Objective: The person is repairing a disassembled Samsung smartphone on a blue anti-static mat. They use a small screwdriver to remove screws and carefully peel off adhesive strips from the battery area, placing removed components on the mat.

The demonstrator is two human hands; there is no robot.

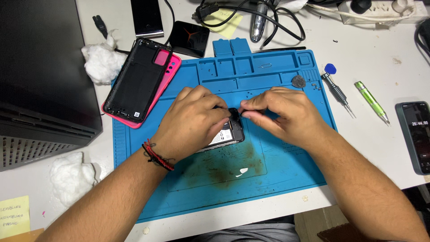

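An opened phone (pixel 230 132) lies face down on the blue repair mat (pixel 277 175), its battery and inner frame showing. My left hand (pixel 192 121) lies over its left part and holds it down, fingertips at the top edge. My right hand (pixel 280 114) pinches at the phone's top corner with thumb and forefinger; whatever small part it grips is hidden by the fingers. A red and black cord bracelet (pixel 156 157) is on my left wrist.
The black back cover (pixel 136 80) rests on a pink case (pixel 172 67) at the mat's upper left. Two screwdrivers (pixel 338 94) (pixel 371 101), a blue pick (pixel 330 68) and another phone (pixel 416 134) lie to the right. Cotton wads (pixel 101 60) (pixel 71 177) and a black box (pixel 40 71) stand left; cables (pixel 268 18) run behind.
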